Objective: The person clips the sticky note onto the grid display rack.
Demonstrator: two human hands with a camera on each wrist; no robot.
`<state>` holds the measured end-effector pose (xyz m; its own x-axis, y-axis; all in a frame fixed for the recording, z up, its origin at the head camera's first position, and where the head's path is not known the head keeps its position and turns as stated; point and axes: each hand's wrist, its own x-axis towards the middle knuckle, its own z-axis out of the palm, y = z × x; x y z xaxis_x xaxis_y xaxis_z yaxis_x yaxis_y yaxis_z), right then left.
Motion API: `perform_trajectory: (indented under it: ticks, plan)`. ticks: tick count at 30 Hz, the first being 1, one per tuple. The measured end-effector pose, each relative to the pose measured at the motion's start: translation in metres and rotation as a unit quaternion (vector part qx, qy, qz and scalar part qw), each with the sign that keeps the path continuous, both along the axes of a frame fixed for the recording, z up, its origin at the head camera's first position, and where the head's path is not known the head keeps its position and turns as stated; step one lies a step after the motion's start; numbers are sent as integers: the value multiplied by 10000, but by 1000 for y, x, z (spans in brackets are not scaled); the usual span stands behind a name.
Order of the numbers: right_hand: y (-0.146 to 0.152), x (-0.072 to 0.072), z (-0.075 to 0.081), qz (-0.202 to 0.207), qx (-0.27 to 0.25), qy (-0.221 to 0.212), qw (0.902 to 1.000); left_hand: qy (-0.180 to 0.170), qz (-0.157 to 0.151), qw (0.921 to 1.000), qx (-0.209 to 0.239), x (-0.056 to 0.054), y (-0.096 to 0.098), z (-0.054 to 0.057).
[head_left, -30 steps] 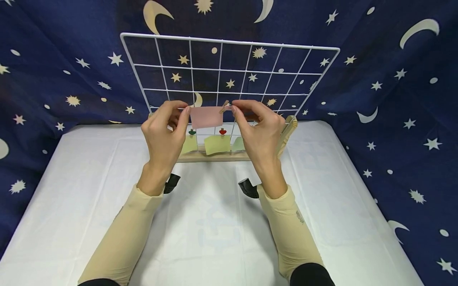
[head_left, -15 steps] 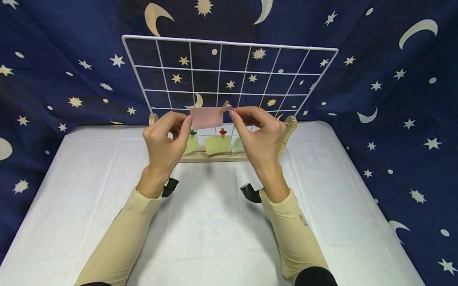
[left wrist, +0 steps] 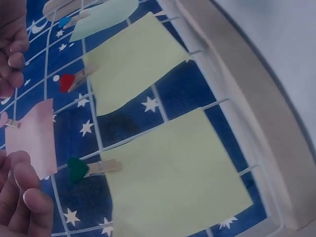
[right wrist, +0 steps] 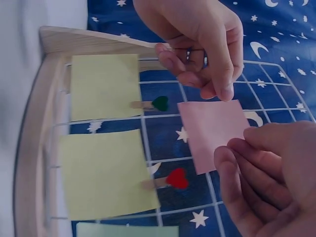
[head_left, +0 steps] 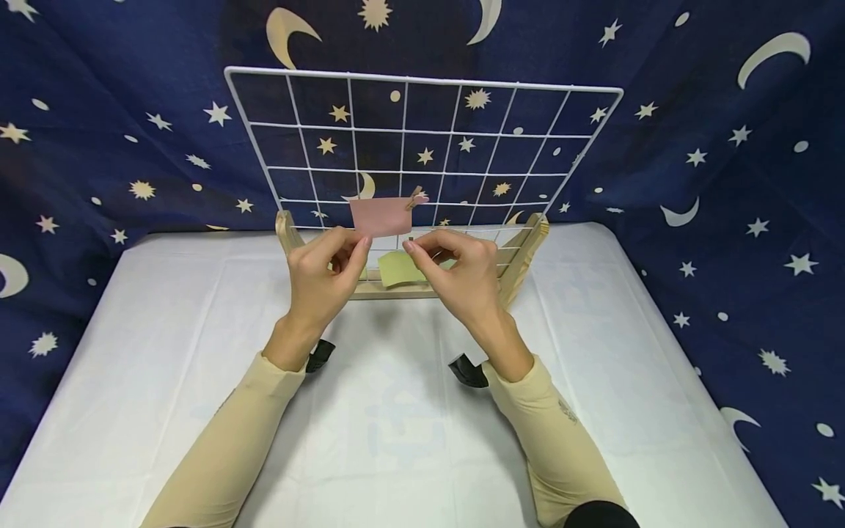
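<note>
A pink paper note (head_left: 381, 217) hangs on the white wire grid (head_left: 436, 132), held at its right edge by a small wooden clothespin (head_left: 414, 198) with a pink heart. My left hand (head_left: 323, 275) is just below the note's lower left corner, its fingers loosely bent; in the right wrist view its thumb tip overlaps the note's edge. My right hand (head_left: 462, 275) is below the note's lower right corner, also loosely bent, with thumb and index finger (right wrist: 264, 136) apart in the right wrist view. Neither hand shows anything gripped.
Below the pink note hang two yellow notes (left wrist: 136, 64) with heart clothespins, one red (left wrist: 67, 83) and one green (left wrist: 78, 170). A pale green note (left wrist: 106, 19) has a blue clip. The grid stands in a wooden base (head_left: 396, 292) on a white-covered table (head_left: 383, 411).
My right hand has let go of the pink heart clothespin and dropped down and left. My left hand has left the note's left edge, moving down and right. The note stays in place.
</note>
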<state>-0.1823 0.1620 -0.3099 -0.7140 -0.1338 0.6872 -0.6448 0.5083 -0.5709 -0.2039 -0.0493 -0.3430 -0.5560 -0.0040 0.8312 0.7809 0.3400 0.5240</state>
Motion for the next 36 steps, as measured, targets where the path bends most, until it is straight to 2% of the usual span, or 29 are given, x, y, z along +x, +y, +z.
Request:
perform_trajectory:
  ticks: [8, 11, 17, 21, 29, 36]
  plan:
    - [22, 2, -22, -140, 453, -206, 9987, -1, 179, 9998, 113, -1, -6, -10]
    - [32, 2, -26, -203, 451, -157, 9987, -25, 267, 9996, 122, -2, -10, -16]
    - [46, 3, -32, -321, 368, -54, 9988, -12, 387, 9991, -173, -1, -21, -28]
    - [56, 3, -37, -442, 354, 20, 9984, -2, 510, 9982, -309, 1, -31, -33]
    - [85, 8, -50, -725, 396, 48, 9966, -70, 711, 9973, -156, 7, -54, -41]
    - [118, 16, -68, -955, 749, -16, 9926, -202, 816, 9956, -415, 11, -75, -56]
